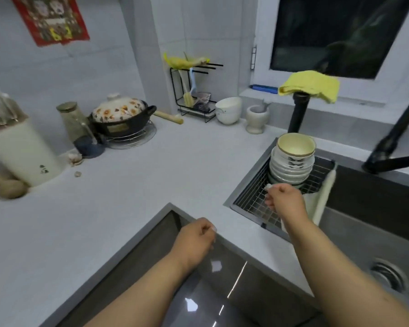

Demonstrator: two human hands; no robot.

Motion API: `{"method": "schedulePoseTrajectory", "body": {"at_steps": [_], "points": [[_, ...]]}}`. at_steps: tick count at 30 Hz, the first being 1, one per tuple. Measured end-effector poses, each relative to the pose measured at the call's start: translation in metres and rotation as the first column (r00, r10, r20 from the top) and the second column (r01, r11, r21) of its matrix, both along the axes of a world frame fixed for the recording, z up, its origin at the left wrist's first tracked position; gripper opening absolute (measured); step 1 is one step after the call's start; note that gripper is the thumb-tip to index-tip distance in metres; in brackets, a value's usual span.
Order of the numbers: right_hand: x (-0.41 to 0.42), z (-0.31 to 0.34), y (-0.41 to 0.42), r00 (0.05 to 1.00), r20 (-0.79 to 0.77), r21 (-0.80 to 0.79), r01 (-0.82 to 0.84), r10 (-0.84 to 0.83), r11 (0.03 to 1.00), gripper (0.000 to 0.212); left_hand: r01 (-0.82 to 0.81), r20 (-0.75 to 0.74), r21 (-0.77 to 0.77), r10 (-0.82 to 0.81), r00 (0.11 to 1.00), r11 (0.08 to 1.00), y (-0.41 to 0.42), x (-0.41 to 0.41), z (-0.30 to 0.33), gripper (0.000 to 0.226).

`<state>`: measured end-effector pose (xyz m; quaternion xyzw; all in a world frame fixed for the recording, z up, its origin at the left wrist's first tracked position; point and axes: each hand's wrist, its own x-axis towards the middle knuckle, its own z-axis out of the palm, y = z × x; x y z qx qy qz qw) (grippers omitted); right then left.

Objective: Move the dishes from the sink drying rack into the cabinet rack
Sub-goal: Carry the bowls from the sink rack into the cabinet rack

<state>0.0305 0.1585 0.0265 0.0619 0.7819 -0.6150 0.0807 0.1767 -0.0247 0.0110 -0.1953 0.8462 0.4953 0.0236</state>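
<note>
Our right hand [284, 198] was over the wire drying rack [253, 201] in the sink [354, 215], its fingers curled together around something small and white; what it was, we could not tell. Just beyond this grip stood the stack of bowls [292, 164], upright on the rack, one cream bowl on top. A white cloth [321, 197] hung on the rack edge, to the right of the hand. Our left hand [195, 239] was loosely closed and held nothing, at the corner of the grey counter [128, 190], above a dark glossy cabinet front [222, 291].
</note>
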Motion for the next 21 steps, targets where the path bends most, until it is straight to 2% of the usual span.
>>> {"method": "schedulePoseTrajectory", "body": {"at_steps": [3, 5, 10, 14, 17, 21], "points": [[-0.053, 0.013, 0.027, 0.989, -0.133, 0.168, 0.093, -0.071, 0.981, 0.011, 0.031, -0.013, 0.030, -0.031, 0.999, 0.999, 0.017, -0.032, 0.001, 0.015], [-0.086, 0.020, 0.040, 0.978, -0.197, 0.275, 0.121, -0.067, 0.954, 0.020, 0.046, -0.015, 0.046, -0.045, 0.999, 0.998, 0.025, -0.049, 0.000, 0.014], [-0.149, 0.020, 0.058, 0.971, -0.232, 0.568, 0.088, 0.056, 0.818, 0.042, 0.085, 0.001, 0.075, -0.086, 0.996, 0.994, 0.035, -0.076, -0.007, 0.014], [-0.176, 0.005, 0.061, 0.975, -0.099, 0.685, -0.078, 0.199, 0.725, 0.045, 0.095, 0.002, 0.100, -0.096, 0.995, 0.990, 0.036, -0.089, -0.013, 0.016], [-0.184, 0.002, 0.060, 0.947, -0.086, 0.767, -0.135, 0.309, 0.627, 0.025, 0.105, 0.018, 0.101, -0.108, 0.994, 0.989, 0.034, -0.095, -0.017, 0.017], [-0.196, 0.006, 0.058, 0.939, -0.120, 0.763, -0.120, 0.322, 0.635, 0.026, 0.096, 0.029, 0.085, -0.099, 0.995, 0.992, 0.031, -0.102, -0.021, 0.017]]}}
